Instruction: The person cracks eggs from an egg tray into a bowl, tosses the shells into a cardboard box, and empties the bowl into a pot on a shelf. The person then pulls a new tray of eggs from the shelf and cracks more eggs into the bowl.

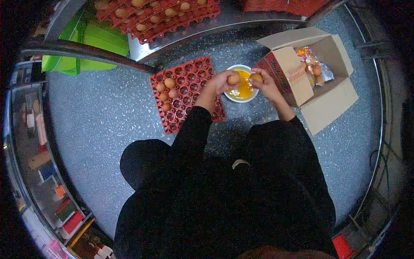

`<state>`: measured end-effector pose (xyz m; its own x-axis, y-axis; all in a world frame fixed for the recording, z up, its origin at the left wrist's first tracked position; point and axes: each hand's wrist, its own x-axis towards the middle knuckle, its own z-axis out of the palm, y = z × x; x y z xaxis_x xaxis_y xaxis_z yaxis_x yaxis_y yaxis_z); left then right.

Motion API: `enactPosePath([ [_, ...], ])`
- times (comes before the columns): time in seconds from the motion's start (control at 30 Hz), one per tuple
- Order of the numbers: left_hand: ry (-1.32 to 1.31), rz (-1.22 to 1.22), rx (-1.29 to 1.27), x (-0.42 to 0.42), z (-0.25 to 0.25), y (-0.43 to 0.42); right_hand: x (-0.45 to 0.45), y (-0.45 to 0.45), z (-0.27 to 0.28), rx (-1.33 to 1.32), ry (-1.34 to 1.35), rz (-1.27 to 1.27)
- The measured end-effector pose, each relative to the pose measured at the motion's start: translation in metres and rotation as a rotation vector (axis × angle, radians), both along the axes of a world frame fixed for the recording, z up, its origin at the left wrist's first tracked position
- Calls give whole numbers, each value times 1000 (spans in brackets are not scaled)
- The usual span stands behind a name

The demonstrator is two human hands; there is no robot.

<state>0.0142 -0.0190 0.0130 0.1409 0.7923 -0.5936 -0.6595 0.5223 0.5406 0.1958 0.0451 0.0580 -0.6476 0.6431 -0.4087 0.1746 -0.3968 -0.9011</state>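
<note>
Over a white bowl [238, 101] on the floor, both hands hold something brown and rounded. Closed around one brown egg [233, 80] is my left hand [221, 83], above the bowl's left side. My right hand [268, 86] grips another brown egg [256, 78] at the bowl's right rim. Whether either egg is whole or cracked I cannot tell. Yellow liquid egg [242, 88] lies in the bowl. Left of it is a red egg tray [183, 101], with several brown eggs [164, 96] at its left side and many bare cups; my left forearm covers part of it.
An open cardboard box [293, 77] at the right contains eggshells [315, 69] and colourful wrappers. Stacked red trays of eggs [159, 17] rest on a metal shelf [172, 38] ahead. Green plastic containers [97, 41] stand at the upper left. Shelves with goods [43, 151] line the left.
</note>
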Motion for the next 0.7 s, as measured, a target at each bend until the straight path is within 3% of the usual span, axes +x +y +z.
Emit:
enactPosePath([
  [0.07, -13, 12, -5, 7, 4, -2, -7, 1, -14, 509, -40, -44],
  [0.1, -13, 14, -6, 9, -1, -1, -9, 1, -9, 508, -40, -42],
  [0.17, -59, 48, -1, 12, -11, 0, -11, 4, 3, 844, -45, -77],
  [0.2, -59, 51, -1, 14, -15, 1, -13, 3, 12, 845, -43, -74],
  [0.27, -88, 117, -12, 19, -18, 1, -17, -3, 26, 1225, -83, -115],
  [0.3, -90, 116, -10, 23, -14, 1, -19, -5, 17, 1226, -85, -115],
  [0.37, -284, 139, 93, 31, 1, 3, -20, -9, -10, 1236, -109, 123],
  [0.5, -89, 118, 8, 35, -9, 6, -21, -12, -13, 1168, -52, 113],
  [0.7, -160, 151, -4, 40, -2, 8, -17, -10, -25, 1114, -60, 62],
])
